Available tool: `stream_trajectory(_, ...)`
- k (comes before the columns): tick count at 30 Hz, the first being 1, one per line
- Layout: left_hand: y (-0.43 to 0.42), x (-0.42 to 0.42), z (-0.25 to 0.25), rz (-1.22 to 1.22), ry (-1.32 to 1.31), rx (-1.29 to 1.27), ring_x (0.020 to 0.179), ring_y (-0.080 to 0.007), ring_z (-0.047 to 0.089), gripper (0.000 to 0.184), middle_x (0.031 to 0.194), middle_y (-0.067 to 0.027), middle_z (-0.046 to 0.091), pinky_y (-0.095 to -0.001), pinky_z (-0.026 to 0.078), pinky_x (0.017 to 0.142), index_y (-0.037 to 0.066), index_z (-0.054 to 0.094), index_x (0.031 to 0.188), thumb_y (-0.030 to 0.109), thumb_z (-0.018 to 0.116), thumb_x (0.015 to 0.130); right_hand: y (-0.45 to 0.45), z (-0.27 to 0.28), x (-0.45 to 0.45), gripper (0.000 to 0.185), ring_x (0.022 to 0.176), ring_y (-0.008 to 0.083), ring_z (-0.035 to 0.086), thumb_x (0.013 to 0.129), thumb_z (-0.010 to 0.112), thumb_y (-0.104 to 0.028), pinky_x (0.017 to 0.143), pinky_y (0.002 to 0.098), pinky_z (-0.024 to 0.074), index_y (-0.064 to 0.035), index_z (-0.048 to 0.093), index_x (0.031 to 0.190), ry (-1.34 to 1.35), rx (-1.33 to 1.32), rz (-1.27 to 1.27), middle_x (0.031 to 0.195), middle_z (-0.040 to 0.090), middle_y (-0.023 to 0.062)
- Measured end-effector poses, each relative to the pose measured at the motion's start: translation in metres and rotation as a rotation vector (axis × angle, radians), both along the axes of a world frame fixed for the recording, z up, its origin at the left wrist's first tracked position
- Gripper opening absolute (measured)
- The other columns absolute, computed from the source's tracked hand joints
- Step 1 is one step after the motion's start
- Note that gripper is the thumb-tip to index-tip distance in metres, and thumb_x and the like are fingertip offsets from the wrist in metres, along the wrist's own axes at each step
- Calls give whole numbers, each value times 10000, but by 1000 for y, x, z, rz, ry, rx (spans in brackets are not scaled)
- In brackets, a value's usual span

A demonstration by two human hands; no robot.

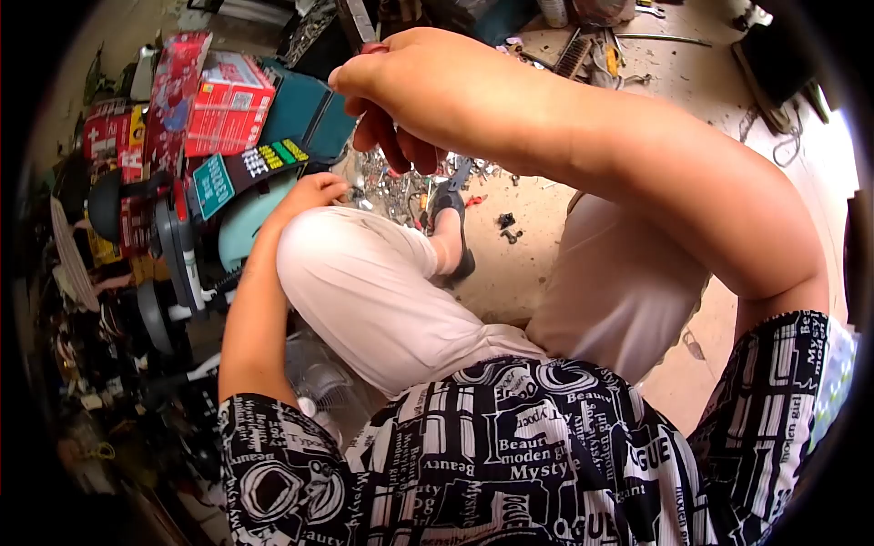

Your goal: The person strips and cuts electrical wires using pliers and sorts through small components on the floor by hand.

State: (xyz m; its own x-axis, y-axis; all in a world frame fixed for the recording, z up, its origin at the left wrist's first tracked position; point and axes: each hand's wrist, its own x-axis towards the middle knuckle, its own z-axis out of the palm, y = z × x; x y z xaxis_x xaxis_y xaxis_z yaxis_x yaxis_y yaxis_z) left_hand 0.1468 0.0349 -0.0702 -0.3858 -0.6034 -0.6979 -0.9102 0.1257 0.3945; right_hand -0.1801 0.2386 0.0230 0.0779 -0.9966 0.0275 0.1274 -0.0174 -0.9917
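Note:
My right hand (391,100) is raised at the top middle, its fingers closed. A flat metal tool (357,25) sticks up from it, with a bit of red at the grip; its upper end is cut off, so its exact kind does not show. My left hand (314,193) rests by my left knee (314,241), fingers loosely bent and partly apart, with nothing visible in them. Below the right hand, many small metal pieces (378,182) lie scattered on the floor, near my foot in a dark shoe (462,259).
Red printed boxes (228,105) and a teal case (314,109) crowd the left, beside a dark sign with green lettering (264,159). A brush (574,55) and a thin rod (665,38) lie at the upper right. A clear plastic container (328,387) stands by my left thigh.

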Motion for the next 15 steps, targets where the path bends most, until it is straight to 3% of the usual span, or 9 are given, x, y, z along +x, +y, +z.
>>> stream_trajectory(3, 12, -1, 22, 5, -134, -148, 686, -106, 596, 251, 787, -38, 662, -264, 492, 642, 2, 663, 922, 250, 627, 896, -8, -15, 1, 376, 467, 154, 547, 899, 476, -284, 465, 291, 428, 54, 583, 776, 160, -150, 78, 663, 616, 112)
stream_trajectory(6, 17, -4, 25, 78, -69, -149, 639, -88, 585, 219, 732, -22, 648, -248, 492, 601, 19, 670, 894, 236, 640, 881, -9, -24, 2, 377, 471, 156, 558, 889, 475, -289, 463, 293, 434, 50, 587, 768, 247, -218, 113, 668, 621, 115)
stream_trajectory(8, 20, -23, 20, 64, -38, -333, 596, -96, 580, 230, 699, -24, 641, -255, 478, 583, 13, 667, 887, 241, 635, 881, -11, -24, -2, 379, 465, 158, 556, 885, 473, -294, 461, 296, 437, 47, 587, 766, 289, -247, 113, 666, 622, 117)
stream_trajectory(10, 12, -38, 7, -54, 25, -499, 576, -101, 576, 226, 702, -43, 649, -262, 466, 571, 17, 665, 899, 239, 626, 881, -19, -25, -6, 194, 647, 274, 639, 767, 585, -165, 592, 366, 504, 22, 619, 800, 821, -685, -113, 693, 644, 156)
stream_trajectory(13, -10, -39, -10, -78, 32, -454, 600, -112, 595, 228, 708, -41, 658, -279, 476, 593, 33, 671, 908, 252, 613, 884, -15, -2, -20, 179, 690, 323, 660, 773, 613, -135, 637, 404, 517, 32, 627, 836, 1101, -622, 4, 699, 638, 187)
stream_trajectory(14, -12, -44, -9, -128, -2, -519, 626, -152, 614, 228, 717, -68, 661, -294, 482, 616, 40, 671, 916, 256, 610, 875, -6, 17, -27, 254, 666, 281, 640, 838, 529, -201, 636, 380, 497, 35, 620, 818, 691, -124, 45, 695, 634, 171)
stream_trajectory(15, -11, -49, -7, -186, -29, -575, 651, -224, 625, 216, 740, -101, 664, -324, 490, 645, 51, 671, 927, 249, 605, 868, -1, 20, -30, 307, 653, 260, 630, 870, 487, -234, 636, 368, 487, 37, 617, 809, 475, 119, 82, 692, 632, 163)
